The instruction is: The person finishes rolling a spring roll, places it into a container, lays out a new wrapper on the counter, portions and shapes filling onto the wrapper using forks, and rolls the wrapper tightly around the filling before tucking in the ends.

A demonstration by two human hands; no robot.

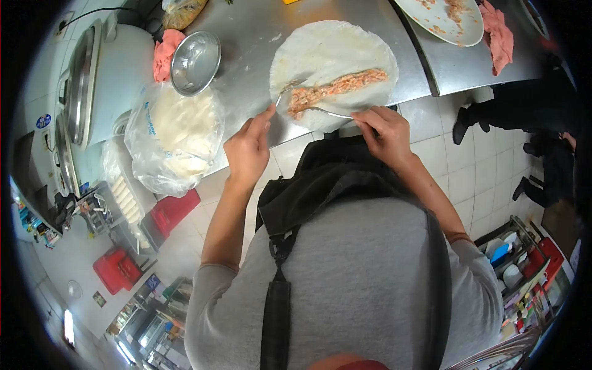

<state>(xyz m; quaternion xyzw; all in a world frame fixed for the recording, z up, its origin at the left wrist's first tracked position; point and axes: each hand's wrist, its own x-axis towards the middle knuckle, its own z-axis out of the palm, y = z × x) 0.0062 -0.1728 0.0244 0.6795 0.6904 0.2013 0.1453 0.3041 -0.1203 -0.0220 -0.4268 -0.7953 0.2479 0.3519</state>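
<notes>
The wrapper (327, 52) lies flat, unfolded, at the wearer's twelve o'clock; filling (343, 85) already crosses it from eight to three. The left hand (249, 148) grips a fork (283, 90), the right hand (383, 134) a spoon (331, 113), near the eight-o'clock end.

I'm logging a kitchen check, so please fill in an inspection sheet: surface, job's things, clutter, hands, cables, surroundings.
Surface: metal counter, a few whitish specks.
Job's things: round white wrapper bearing a strip of orange-pink filling.
Clutter: metal bowl, pink cloth, plastic bag of pale sheets; plate with food remnants.
Hands: left hand holds a fork; right hand holds a spoon-like utensil at the filling.
Cables: black cable along the wall, upper left.
Surroundings: tiled floor; another person's dark-clothed legs at right.
</notes>
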